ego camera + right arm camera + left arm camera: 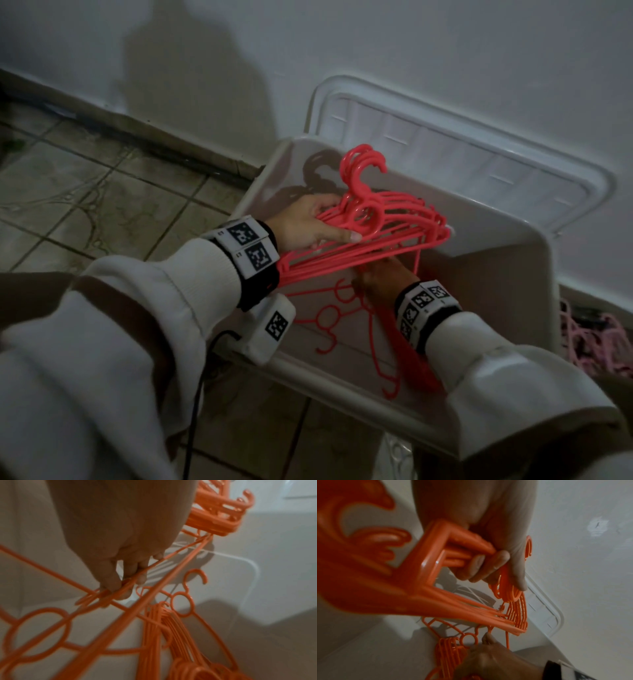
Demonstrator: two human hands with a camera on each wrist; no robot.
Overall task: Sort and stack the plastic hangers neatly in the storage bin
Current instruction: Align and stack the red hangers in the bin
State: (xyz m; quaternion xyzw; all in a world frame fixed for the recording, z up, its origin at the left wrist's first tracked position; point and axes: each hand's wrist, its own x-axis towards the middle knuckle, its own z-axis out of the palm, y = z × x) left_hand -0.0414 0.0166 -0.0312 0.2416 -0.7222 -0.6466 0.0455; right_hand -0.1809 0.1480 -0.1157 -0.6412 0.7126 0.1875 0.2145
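A bundle of several coral-red plastic hangers (pixel 376 219) hangs over the white storage bin (pixel 513 253), hooks pointing up and away. My left hand (pixel 308 222) grips this bundle near its neck, fingers curled round the bars (pixel 481 563). My right hand (pixel 383 277) reaches under it and pinches the thin lower bar of a hanger (pixel 120 588). More hangers (pixel 329 315) lie loose on the bin's floor, and another stack (pixel 171 642) leans at the near right corner.
The bin's clear lid (pixel 479 150) leans against the white wall behind it. Tiled floor (pixel 102 205) lies to the left. A pink and dark tangle of hangers (pixel 596 342) sits on the floor right of the bin. A black cable (pixel 198 394) hangs from my left wrist.
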